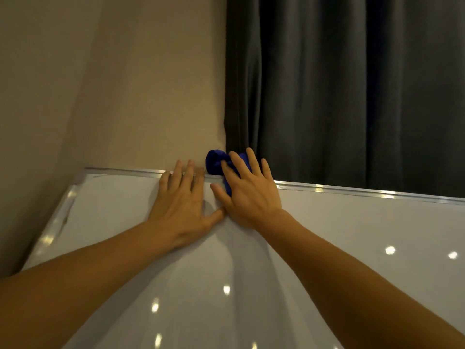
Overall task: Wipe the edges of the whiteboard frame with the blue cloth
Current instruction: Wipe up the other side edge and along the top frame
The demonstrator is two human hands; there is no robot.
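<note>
A white whiteboard point(352, 235) fills the lower view, bordered by a silver metal frame point(364, 191) along its top and left edges. The blue cloth point(214, 161) is bunched on the top edge of the frame near the middle. My right hand point(249, 192) lies over the cloth with straight, spread fingers and presses it onto the frame; most of the cloth is hidden under it. My left hand point(182, 205) rests flat on the board just left of the cloth, its fingertips on the top frame edge and its thumb touching the right hand.
A beige wall point(113, 84) stands behind the board on the left. A dark grey curtain point(352, 84) hangs behind it on the right, close to the cloth. The frame's top left corner point(84, 173) lies left of my hands.
</note>
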